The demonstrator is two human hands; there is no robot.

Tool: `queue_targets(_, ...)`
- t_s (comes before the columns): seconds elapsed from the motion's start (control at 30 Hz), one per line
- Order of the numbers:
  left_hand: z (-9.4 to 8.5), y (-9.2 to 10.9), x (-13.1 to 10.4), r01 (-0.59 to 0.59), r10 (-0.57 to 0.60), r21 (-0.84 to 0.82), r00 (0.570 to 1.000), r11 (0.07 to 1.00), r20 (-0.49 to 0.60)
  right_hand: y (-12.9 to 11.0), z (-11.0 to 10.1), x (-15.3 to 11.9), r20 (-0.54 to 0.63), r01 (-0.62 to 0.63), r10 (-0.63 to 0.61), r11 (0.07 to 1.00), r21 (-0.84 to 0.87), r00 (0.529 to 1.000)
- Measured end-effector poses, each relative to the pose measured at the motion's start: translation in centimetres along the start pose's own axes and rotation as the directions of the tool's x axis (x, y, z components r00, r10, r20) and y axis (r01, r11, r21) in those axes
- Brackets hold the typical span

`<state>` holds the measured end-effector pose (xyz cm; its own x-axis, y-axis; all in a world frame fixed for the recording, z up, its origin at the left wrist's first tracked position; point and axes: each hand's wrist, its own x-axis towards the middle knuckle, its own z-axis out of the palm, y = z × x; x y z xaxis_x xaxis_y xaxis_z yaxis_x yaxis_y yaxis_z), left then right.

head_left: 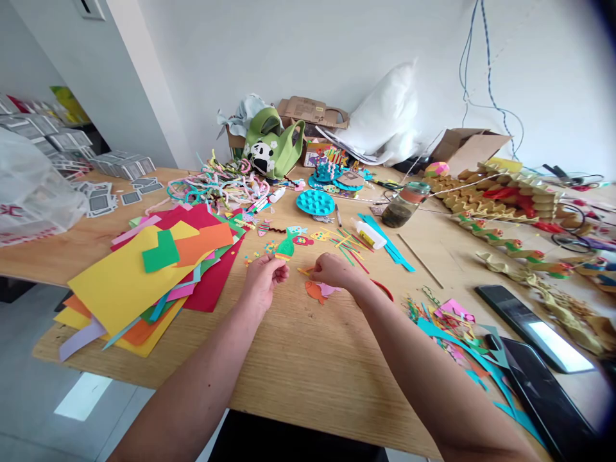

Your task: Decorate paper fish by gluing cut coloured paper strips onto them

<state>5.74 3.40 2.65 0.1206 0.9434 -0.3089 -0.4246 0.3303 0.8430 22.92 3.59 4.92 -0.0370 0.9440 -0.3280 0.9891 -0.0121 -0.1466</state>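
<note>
My left hand [266,280] pinches a green paper fish [285,246] by its lower end, where yellow and orange stripes show. To the right, my right hand [331,270] is low over the table with its fingers closed and pointing down. A thin orange-yellow paper strip [303,271] shows at its fingertips; whether they grip it is hidden. Just below lie an orange paper fish [314,292] and a light purple paper piece [330,290]. Beyond the hands are a red paper fish [303,241], a yellow fish [320,236] and several narrow paper strips [350,244].
Coloured paper sheets [120,282] are piled at left. A glue bottle [371,234], a blue palette [315,203] and a glass jar [404,205] stand beyond the hands. Paper scraps [452,327] and two phones [534,327] lie right. Pipe cleaners [216,186] and a green panda bag [274,144] sit behind.
</note>
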Motion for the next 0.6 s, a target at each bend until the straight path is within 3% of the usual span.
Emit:
queue_targets(0.1,0.0,0.0,0.0,0.005,-0.005,-0.015,1.0,1.0,0.002,0.5,-0.3,0.1,0.01,0.002,-0.003,0.997,0.083,1.0)
queue_targets(0.2,0.0,0.0,-0.1,-0.003,0.004,-0.047,1.0,0.999,0.011,1.3,-0.3,0.2,0.022,0.039,-0.049,0.946,0.323,0.999)
queue_targets(0.4,-0.1,0.2,-0.2,0.043,-0.037,-0.108,0.998,0.993,0.053,1.7,0.3,-0.9,0.019,0.095,-0.179,0.605,0.79,0.984)
queue_targets(0.5,-0.1,0.4,-0.3,0.081,-0.069,-0.125,0.992,0.989,0.101,1.1,0.6,-1.8,-0.019,0.083,-0.15,0.436,0.896,0.989)
queue_targets(0.6,0.0,0.6,-0.6,0.085,-0.07,-0.114,0.989,0.99,0.129,0.4,1.0,-2.5,-0.019,0.055,-0.096,0.389,0.92,0.995)
